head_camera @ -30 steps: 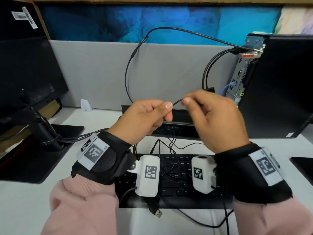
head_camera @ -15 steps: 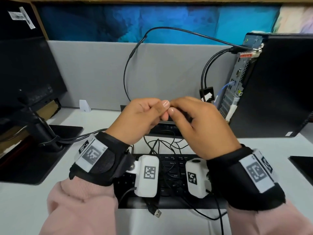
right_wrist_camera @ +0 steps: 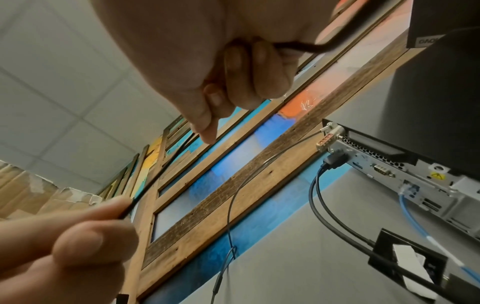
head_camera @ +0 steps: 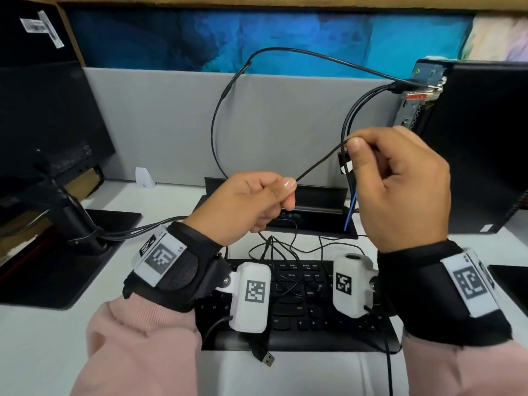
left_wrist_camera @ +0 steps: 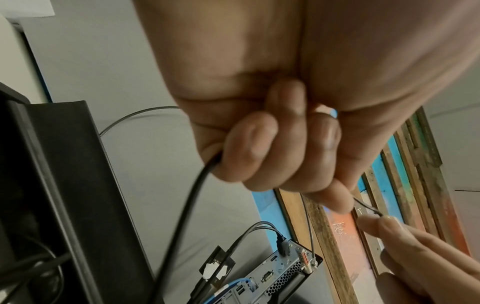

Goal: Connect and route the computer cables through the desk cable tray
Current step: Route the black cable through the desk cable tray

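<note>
Cable (head_camera: 320,162) is pinched taut between left hand (head_camera: 251,201) and right hand (head_camera: 400,184), above the tray (head_camera: 314,221) at 12 o'clock of the keyboard (head_camera: 300,318). Slack is probably being straightened; next, it should be fed down into the tray.

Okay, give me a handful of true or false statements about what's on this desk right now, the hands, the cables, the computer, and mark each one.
1. Both the left hand and the right hand pinch the same thin black cable. True.
2. The loose USB plug is plugged into the computer. False: it lies on the desk in front of the keyboard.
3. A blue cable drops into the desk cable tray. True.
4. The right hand is lower than the left. False: it is higher, so the cable slopes up to it.
5. The computer lies flat under the keyboard. False: it stands upright at the right.
</note>
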The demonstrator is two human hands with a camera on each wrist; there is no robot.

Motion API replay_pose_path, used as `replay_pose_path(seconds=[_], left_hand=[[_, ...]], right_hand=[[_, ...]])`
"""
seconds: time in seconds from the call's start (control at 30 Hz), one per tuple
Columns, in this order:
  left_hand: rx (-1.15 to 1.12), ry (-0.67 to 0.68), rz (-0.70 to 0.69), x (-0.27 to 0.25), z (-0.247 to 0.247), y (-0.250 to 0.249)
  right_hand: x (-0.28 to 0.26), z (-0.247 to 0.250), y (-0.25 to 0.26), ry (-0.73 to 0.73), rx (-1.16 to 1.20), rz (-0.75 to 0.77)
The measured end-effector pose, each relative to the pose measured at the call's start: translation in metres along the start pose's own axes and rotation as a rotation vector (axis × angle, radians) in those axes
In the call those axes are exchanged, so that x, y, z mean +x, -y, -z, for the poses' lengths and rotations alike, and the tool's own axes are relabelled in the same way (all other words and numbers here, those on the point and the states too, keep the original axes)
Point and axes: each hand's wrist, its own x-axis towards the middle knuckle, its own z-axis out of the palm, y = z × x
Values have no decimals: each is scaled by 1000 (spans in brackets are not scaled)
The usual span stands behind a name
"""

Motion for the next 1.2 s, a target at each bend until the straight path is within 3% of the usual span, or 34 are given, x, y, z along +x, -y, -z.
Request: replay_pose_path(seconds=[0.2,0.27,0.37,0.47,0.57,0.8,0.93,1.07,1.2], left_hand=[[22,11,-17,-6,-5,-15],[27,-22,-84,-11,-5,-23],[3,-174,-267,-20,1,-40],[-3,-270,-317,-22,11,-42],[17,-233,-229,-15,13,-29],[31,-169,-159,1,2,-6],[-6,-162,-89,2,-5,1],[-98,-111,-16,-6,-9,7],[-45,-82,22,-14,-16,5]], right_hand=[[4,9,1,-60,32,30],[6,14,2,-75,47,32],[9,20,10,-72,118,37],[7,21,15,74,129,-8],[2,15,17,247,106,-32],[-8,-12,27,453,169,27],[2,-5,21,339,11,53],[15,18,11,192,-7,-14],[22,42,5,39,-13,-52]])
